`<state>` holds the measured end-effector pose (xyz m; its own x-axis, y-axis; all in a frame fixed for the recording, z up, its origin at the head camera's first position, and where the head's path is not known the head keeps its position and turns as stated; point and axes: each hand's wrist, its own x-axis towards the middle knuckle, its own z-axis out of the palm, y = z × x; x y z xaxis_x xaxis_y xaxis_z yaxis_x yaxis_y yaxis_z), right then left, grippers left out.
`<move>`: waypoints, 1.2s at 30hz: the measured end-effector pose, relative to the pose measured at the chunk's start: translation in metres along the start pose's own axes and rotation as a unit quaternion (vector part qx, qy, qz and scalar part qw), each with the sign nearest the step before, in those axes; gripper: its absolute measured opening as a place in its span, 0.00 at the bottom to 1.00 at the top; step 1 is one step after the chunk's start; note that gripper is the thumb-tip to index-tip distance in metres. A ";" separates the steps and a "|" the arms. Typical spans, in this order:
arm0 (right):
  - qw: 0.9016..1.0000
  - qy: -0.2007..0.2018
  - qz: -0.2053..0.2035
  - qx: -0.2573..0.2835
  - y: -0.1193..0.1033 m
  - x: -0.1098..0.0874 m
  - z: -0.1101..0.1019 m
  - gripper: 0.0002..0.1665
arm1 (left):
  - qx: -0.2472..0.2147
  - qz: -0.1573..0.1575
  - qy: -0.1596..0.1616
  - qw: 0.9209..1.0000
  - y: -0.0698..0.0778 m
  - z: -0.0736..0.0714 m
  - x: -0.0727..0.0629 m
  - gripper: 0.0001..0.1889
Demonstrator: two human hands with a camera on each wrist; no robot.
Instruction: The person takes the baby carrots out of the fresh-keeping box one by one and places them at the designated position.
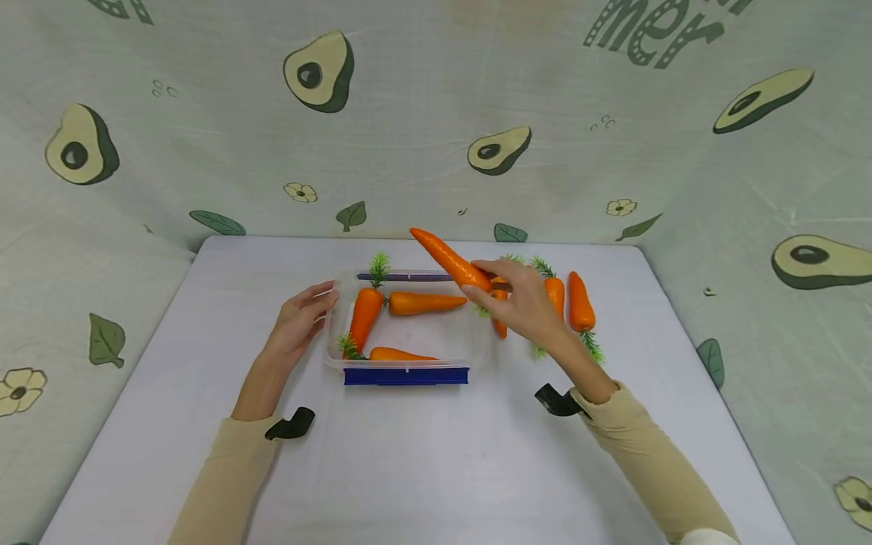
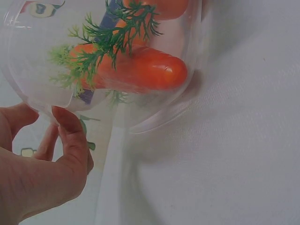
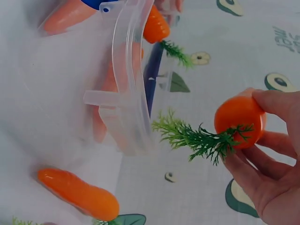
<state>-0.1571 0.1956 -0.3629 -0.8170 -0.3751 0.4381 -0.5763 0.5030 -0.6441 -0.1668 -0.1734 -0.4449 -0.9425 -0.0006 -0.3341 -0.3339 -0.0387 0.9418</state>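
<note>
My left hand (image 1: 300,322) pinches the left rim of a clear plastic box (image 1: 406,365) with blue side clips. In the left wrist view, thumb and fingers (image 2: 70,131) meet at the rim. Inside lie an upright-leaning carrot (image 1: 366,312) by the left wall, a carrot (image 1: 425,303) across the back and another carrot (image 1: 402,354) along the front. Over the box's back right part, my right hand (image 1: 521,299) grips a carrot (image 1: 446,257), its tip pointing up and left. Green leaves hang from the held carrot (image 3: 240,121) in the right wrist view.
Right of the box, loose carrots lie on the white table (image 1: 436,462): one carrot (image 1: 500,322) partly under my right hand, one carrot (image 1: 555,295) behind it, and one carrot (image 1: 581,303) farther right. Avocado-print cloth (image 1: 409,151) surrounds the table's back and sides.
</note>
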 end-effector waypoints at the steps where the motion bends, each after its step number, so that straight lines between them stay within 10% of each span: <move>1: 1.000 0.011 0.006 0.005 0.001 -0.001 -0.002 0.25 | 0.000 -0.001 0.000 1.000 0.000 0.000 0.000 0.32; 18: 0.984 0.110 0.142 -0.005 0.043 -0.031 -0.041 0.25 | -0.005 -0.004 -0.002 1.000 -0.003 -0.003 0.003 0.32; 36: 0.944 0.174 0.271 -0.069 0.093 -0.076 -0.071 0.30 | -0.011 -0.009 0.010 1.000 -0.005 -0.003 0.005 0.32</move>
<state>-0.1505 0.3260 -0.4118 -0.9366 0.2324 0.2624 -0.0498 0.6528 -0.7559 -0.1700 -0.1760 -0.4511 -0.9356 -0.0188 -0.3526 -0.3509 -0.0610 0.9344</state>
